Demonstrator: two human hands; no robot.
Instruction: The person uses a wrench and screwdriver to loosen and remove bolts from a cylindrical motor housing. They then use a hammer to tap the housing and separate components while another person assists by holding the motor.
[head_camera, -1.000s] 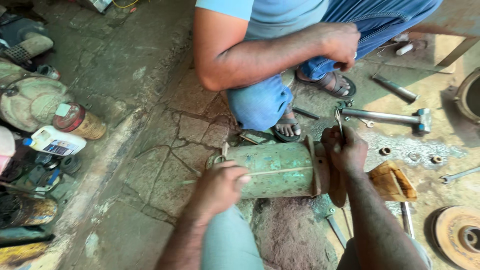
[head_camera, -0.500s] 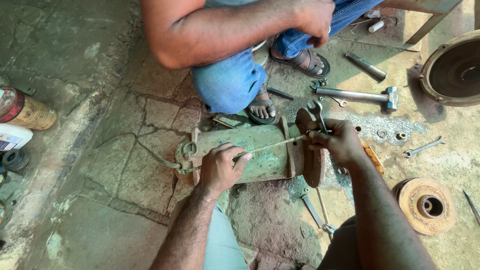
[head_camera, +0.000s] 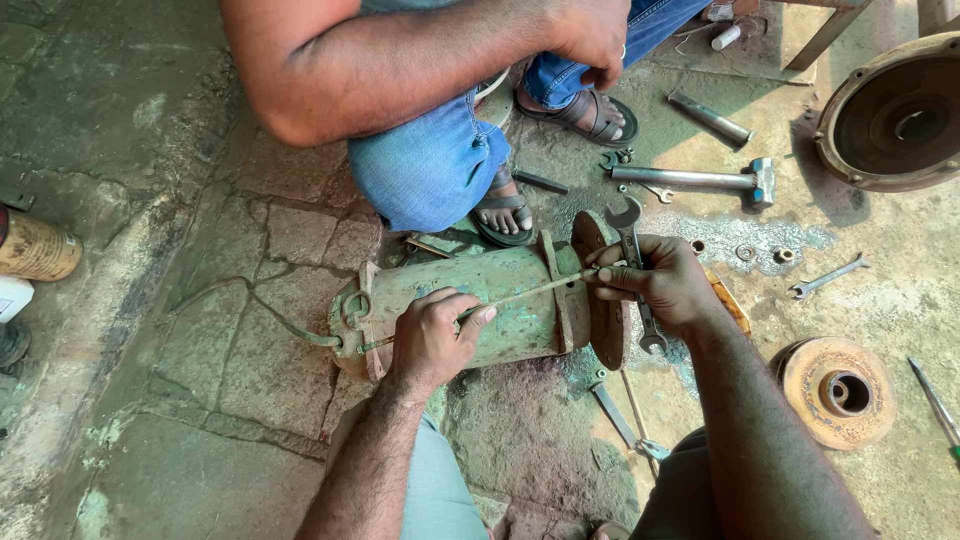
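Cracked stone floor, dusty, with tools scattered over a concrete patch on the right. A green motor housing lay on its side in the middle of the floor, between the two hands. Paint was worn and patchy, rust showing at the end flanges, a cable trailing off its left end. A long thin rod ran along the top of the housing from the left flange to the right one.

The left hand rested on the housing body, fingers curled and pressed together, thumb and forefinger pinching the rod near its middle. The right hand sat at the right flange, fingers bunched, pinching the rod's end; a wrench stood upright just behind those fingers, whether gripped or only leaning could not be told.

Another person crouched just beyond the housing, jeans knee and sandalled foot near it. A hammer lay right of that foot, a rusty round disc well apart at lower right, a small spanner near it.
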